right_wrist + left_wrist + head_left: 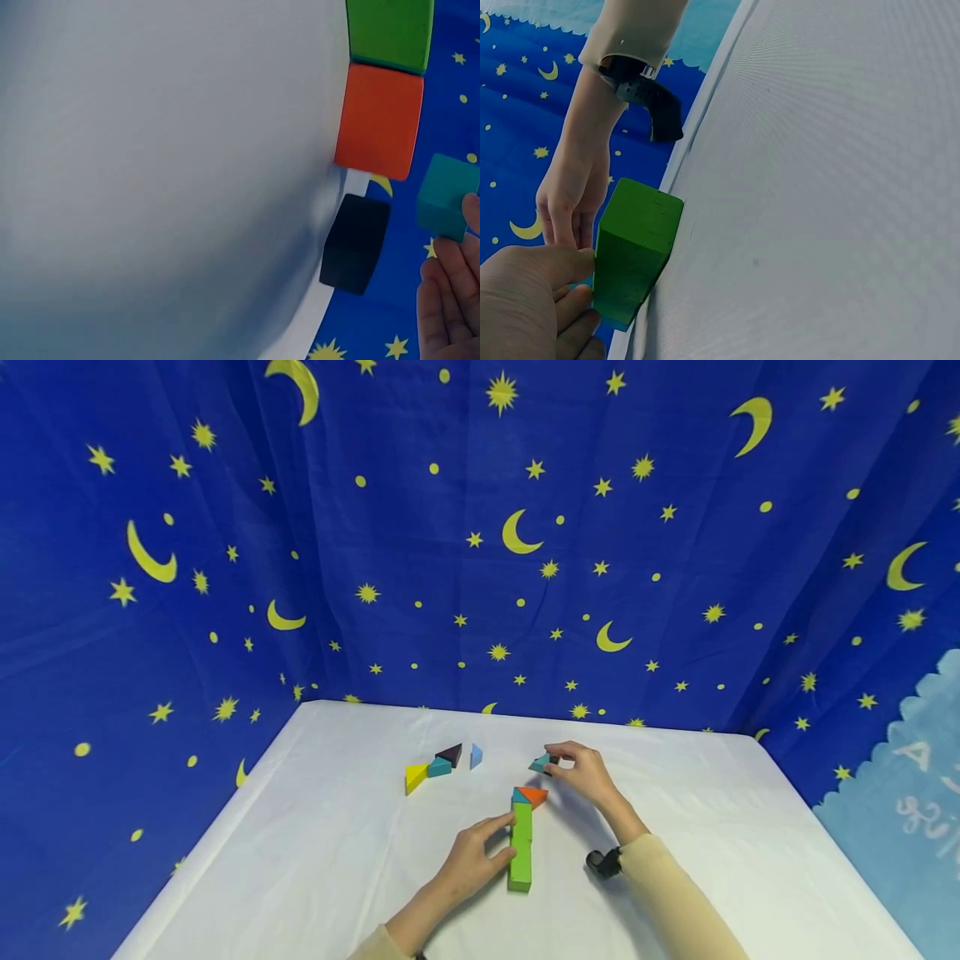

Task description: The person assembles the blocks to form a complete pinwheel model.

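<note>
Green blocks [521,831] form a row on the white table, one end near in the left wrist view [634,255]. My left hand [468,860] rests at the row's left side, thumb and index finger touching it. At the far end sit a small teal triangular block [519,795] and an orange triangular block [535,795]. Beyond them my right hand [588,774] pinches a teal block [448,196] between thumb and fingers. A black block [354,244] stands beside that teal block, mostly hidden by the hand in the head view.
To the left at the back lie a yellow block [415,777], another teal block [439,767], a dark block [450,754] and a light blue block [476,756]. A blue curtain [420,543] with moons and stars hangs behind the table [300,852].
</note>
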Demonstrator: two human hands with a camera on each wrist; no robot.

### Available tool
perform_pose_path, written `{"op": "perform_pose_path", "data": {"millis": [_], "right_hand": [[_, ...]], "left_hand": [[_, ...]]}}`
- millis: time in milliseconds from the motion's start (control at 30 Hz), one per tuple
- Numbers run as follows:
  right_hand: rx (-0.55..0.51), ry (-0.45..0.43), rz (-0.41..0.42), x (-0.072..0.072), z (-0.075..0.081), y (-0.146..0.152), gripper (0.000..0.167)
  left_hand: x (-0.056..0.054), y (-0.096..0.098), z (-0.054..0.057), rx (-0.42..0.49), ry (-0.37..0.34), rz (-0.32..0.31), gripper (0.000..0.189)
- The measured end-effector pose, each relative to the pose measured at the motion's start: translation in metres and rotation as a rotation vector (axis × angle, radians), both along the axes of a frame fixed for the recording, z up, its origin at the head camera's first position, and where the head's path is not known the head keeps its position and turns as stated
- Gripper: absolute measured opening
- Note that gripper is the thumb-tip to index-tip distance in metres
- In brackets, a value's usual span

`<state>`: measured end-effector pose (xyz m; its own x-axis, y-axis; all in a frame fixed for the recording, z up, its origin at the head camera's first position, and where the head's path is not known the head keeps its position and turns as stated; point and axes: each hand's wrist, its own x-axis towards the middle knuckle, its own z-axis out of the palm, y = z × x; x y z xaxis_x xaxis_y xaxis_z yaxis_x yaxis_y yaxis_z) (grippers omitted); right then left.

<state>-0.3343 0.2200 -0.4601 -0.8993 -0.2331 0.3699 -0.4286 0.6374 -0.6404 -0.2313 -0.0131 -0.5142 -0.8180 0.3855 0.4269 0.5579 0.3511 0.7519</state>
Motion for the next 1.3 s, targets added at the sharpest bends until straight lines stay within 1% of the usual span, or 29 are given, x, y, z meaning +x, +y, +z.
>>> {"op": "perform_pose_path", "data": {"millis": [300, 567, 700, 800, 867, 933, 1067, 1300], "right_hand": [[-0.014, -0.042, 0.001, -0.001, 0.001, -0.008, 0.034], [-0.003, -0.025, -0.004, -0.003, -0.001, -0.013, 0.032], [0.010, -0.051, -0.025, -0.004, -0.003, -0.018, 0.031], [0.023, -0.082, -0.052, -0.004, -0.005, -0.021, 0.030], [0.025, -0.094, -0.064, -0.004, -0.007, -0.023, 0.029], [0.021, -0.098, -0.059, -0.004, -0.008, -0.025, 0.029], [0.008, -0.098, -0.047, -0.004, -0.008, -0.028, 0.029], [0.060, -0.090, -0.034, -0.005, -0.009, -0.030, 0.029]], "left_hand": [[-0.001, 0.000, -0.001, -0.006, 0.007, -0.002, 0.048], [-0.002, 0.000, -0.001, -0.011, 0.082, 0.008, 0.047], [-0.002, 0.000, -0.001, -0.010, 0.051, 0.004, 0.047], [-0.001, 0.000, 0.000, -0.007, 0.006, -0.005, 0.048], [-0.001, 0.000, 0.001, -0.008, -0.010, -0.008, 0.048], [-0.001, 0.000, 0.001, -0.009, -0.015, -0.008, 0.048], [-0.001, 0.000, 0.001, -0.017, 0.002, -0.003, 0.048], [-0.001, 0.000, 0.000, -0.019, -0.017, -0.003, 0.048]]}}
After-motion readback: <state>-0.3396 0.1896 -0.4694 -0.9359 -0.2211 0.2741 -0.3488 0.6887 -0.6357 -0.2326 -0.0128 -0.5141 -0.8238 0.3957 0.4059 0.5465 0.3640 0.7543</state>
